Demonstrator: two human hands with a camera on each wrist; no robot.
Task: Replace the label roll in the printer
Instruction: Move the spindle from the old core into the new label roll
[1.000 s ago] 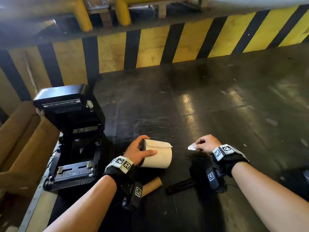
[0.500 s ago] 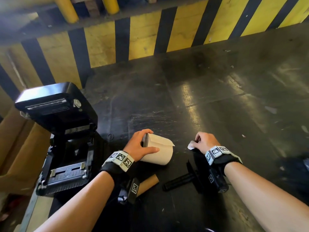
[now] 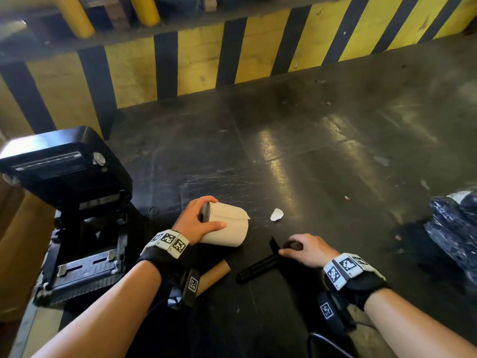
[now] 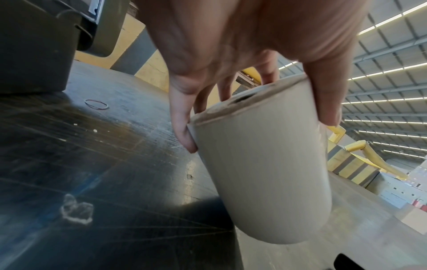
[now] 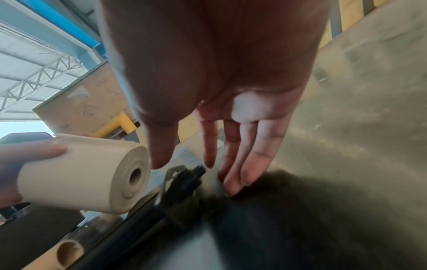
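My left hand [image 3: 204, 222] grips a beige label roll [image 3: 227, 228] lying on its side on the dark table, thumb on top and fingers over its left end. The left wrist view shows the label roll [image 4: 261, 173] held the same way. The black label printer [image 3: 77, 202] stands open at the left, lid up and bay empty. My right hand [image 3: 296, 250] hovers over the near end of a black spindle [image 3: 260, 267], and its fingers [image 5: 233, 164] are straight and hold nothing. The spindle [image 5: 182, 184] lies just under them.
An empty brown cardboard core [image 3: 214, 273] lies near my left wrist. A white paper scrap [image 3: 276, 214] lies right of the roll. A black wrapped bundle [image 3: 454, 236] sits at the right edge. A yellow-black striped wall [image 3: 201, 65] backs the table.
My right hand let go of the white scrap, which now lies on the table, and moved back toward me over the spindle. The left hand still holds the roll.
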